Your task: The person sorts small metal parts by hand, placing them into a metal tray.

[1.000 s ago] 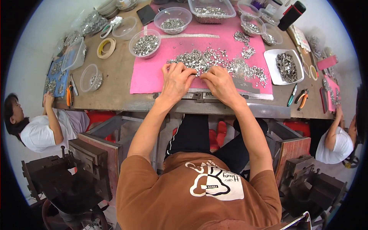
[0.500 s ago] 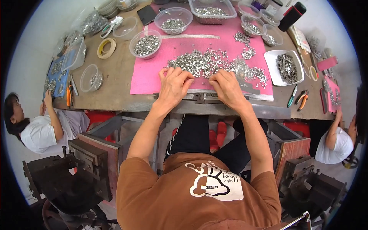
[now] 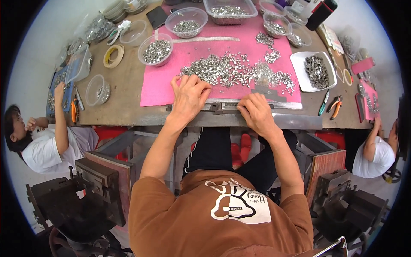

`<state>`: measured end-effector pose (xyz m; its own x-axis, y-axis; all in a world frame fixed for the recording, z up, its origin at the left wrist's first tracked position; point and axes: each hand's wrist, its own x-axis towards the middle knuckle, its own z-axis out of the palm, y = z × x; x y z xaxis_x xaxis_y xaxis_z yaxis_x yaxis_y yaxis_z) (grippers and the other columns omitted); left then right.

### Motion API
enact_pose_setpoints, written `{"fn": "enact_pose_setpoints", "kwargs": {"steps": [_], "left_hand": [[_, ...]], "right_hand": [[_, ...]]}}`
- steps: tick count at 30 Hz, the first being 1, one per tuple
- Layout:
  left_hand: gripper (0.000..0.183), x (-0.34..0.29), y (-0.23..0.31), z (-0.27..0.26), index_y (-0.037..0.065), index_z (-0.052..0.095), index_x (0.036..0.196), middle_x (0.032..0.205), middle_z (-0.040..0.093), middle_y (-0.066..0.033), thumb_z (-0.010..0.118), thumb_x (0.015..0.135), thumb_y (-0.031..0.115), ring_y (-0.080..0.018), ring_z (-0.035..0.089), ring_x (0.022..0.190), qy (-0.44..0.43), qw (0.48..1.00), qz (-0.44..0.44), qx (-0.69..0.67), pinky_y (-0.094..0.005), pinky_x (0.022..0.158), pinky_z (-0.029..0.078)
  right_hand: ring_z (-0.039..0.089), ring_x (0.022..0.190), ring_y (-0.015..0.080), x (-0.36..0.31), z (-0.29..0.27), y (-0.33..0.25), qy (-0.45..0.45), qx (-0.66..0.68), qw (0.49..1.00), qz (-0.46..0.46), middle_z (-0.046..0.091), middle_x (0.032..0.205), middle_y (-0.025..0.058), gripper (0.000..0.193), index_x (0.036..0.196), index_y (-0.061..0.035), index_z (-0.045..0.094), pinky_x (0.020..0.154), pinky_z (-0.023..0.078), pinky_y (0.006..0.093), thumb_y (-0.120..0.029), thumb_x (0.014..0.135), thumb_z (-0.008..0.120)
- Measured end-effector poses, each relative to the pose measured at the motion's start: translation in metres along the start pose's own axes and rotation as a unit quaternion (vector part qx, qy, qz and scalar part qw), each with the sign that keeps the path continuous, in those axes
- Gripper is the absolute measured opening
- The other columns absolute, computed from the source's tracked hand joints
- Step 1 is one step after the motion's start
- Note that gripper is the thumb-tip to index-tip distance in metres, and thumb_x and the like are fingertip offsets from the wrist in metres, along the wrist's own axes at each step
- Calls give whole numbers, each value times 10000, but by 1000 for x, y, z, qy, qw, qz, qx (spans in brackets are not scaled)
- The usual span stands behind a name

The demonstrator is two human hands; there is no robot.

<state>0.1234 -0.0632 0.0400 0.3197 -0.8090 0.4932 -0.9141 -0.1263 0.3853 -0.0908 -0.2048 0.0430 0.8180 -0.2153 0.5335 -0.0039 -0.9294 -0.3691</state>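
Observation:
Small shiny metal pieces lie heaped on a pink mat in front of me. At the heap's near left side, my left hand has its thumb and fingertips closed together; whatever they hold is too small to make out. A long metal jig runs along the mat's near edge, with a row of small parts in its groove. My right hand bends its fingers closed over the jig's right part, and its fingertips hide what they grip. Thin metal pins and a flat grey plate lie just beyond it.
Clear bowls of metal pieces stand at the back. A white tray of darker parts sits right, near green-handled pliers and orange-handled cutters. Tape lies left. Co-workers sit at both ends of the table.
My right hand has moved down toward me, from the heap's edge onto the jig, uncovering the grey plate. My left hand stays near the heap. The left co-worker has raised a hand.

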Motion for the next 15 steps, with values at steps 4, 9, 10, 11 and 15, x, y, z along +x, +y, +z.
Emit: {"fn": "enact_pose_setpoints", "kwargs": {"steps": [4, 9, 10, 11, 15], "left_hand": [[62, -1, -2, 4, 113, 740, 901, 879, 610, -19, 764, 858, 150, -227, 575, 925, 2, 1000, -1, 1, -487, 1025, 323], [80, 0, -2, 6, 105, 717, 929, 898, 607, -20, 752, 870, 145, -225, 573, 932, 0, 1000, 1, -2, -490, 1023, 322], [80, -1, -2, 7, 104, 710, 934, 903, 605, -20, 747, 874, 141, -227, 572, 933, 2, 1000, -1, 1, -491, 1022, 322], [81, -1, -3, 7, 104, 703, 939, 908, 603, -20, 743, 877, 137, -229, 571, 935, 4, 1000, -2, 3, -492, 1022, 322], [79, -4, -5, 6, 103, 692, 943, 916, 597, -20, 736, 883, 129, -232, 568, 940, 6, 1000, -6, 3, -491, 1020, 321]], "right_hand": [[573, 861, 287, 7, -1, 2, -15, 41, 999, 16, 583, 898, 87, 130, 925, -38, 636, 767, 435, 407, -14, 836, 728], [597, 848, 283, 39, 23, 7, 26, 25, 999, 0, 606, 899, 81, 103, 947, -48, 672, 776, 448, 397, -30, 859, 720], [597, 843, 280, 46, 31, 8, 33, 18, 999, -9, 604, 894, 79, 103, 951, -52, 680, 773, 447, 394, -31, 858, 719], [597, 843, 280, 53, 37, 10, 34, 18, 999, -9, 604, 894, 79, 103, 951, -52, 680, 773, 447, 394, -31, 858, 719], [588, 885, 272, 71, 57, 12, 7, -8, 1000, -18, 592, 888, 78, 76, 934, -65, 690, 806, 436, 401, -88, 863, 706]]}}
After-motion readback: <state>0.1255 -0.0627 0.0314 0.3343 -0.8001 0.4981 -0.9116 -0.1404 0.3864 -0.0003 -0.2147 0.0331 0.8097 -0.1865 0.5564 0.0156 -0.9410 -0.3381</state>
